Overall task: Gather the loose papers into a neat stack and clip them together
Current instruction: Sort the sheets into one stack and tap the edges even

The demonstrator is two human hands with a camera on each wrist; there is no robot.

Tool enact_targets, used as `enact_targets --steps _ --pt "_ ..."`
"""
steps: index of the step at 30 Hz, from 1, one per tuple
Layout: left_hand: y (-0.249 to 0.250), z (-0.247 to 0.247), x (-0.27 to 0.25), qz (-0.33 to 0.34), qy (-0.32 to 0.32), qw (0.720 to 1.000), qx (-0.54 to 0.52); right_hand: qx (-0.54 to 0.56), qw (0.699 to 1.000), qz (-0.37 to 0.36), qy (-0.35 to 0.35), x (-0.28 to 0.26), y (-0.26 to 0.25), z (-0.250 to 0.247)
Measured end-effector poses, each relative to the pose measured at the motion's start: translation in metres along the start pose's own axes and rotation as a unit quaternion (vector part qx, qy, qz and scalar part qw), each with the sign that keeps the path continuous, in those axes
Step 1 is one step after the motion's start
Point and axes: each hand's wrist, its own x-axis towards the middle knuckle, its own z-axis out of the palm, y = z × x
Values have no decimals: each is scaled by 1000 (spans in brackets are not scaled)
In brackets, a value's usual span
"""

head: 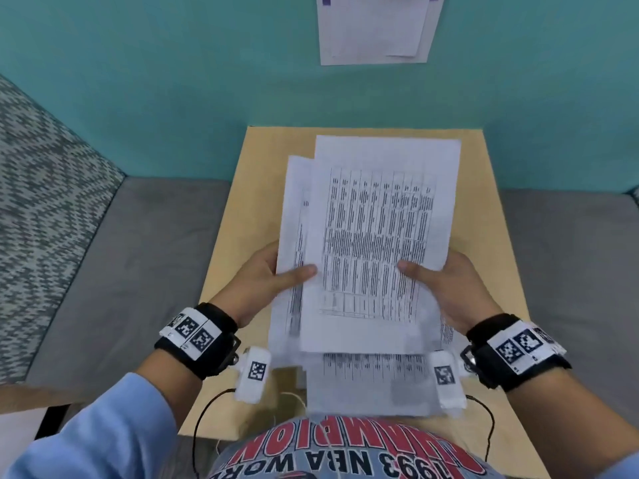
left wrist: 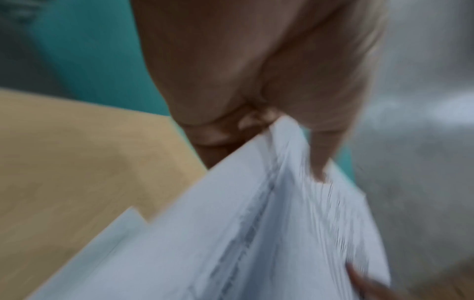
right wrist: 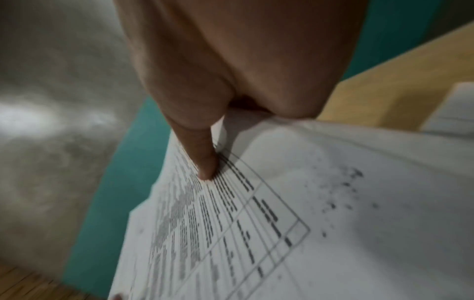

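The wooden surface (head: 484,202) stands against a teal wall, with one loose sheet (head: 366,385) lying at its near edge. Above it, the papers (head: 377,236) are held as an uneven bundle, one sheet offset to the left. The gathering step is in hand; next, the edges need squaring and the near sheet collecting before clipping. No clip is visible. The left hand (head: 266,285) and right hand (head: 446,288) each pinch a side edge, thumbs on top.
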Motion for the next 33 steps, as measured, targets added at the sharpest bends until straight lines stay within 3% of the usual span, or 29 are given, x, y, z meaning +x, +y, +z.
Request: enact_targets --steps 4,7,12,14,19,22,26,30,33 --pt "5 9 6 91 107 990 18 -52 991 -113 48 -11 -19 11" --pt "1 14 10 134 130 982 7 -49 983 -166 61 -13 -16 13" --pt "-38 27 23 51 101 993 36 -142 984 -82 63 0 36 15" --pt "-44 31 25 48 102 992 49 -189 977 -51 80 6 49 20" --pt "-32 26 33 96 156 983 -16 -160 973 -97 136 10 39 22" --pt "-35 22 38 96 135 986 -26 -155 974 -99 133 11 39 17" --pt "-49 19 43 81 126 985 82 -159 977 -94 111 11 46 12" --pt "-43 21 38 97 155 982 37 -139 975 -82 153 12 41 14" --pt "-37 21 33 121 134 984 3 -105 978 -95 156 2 42 20"
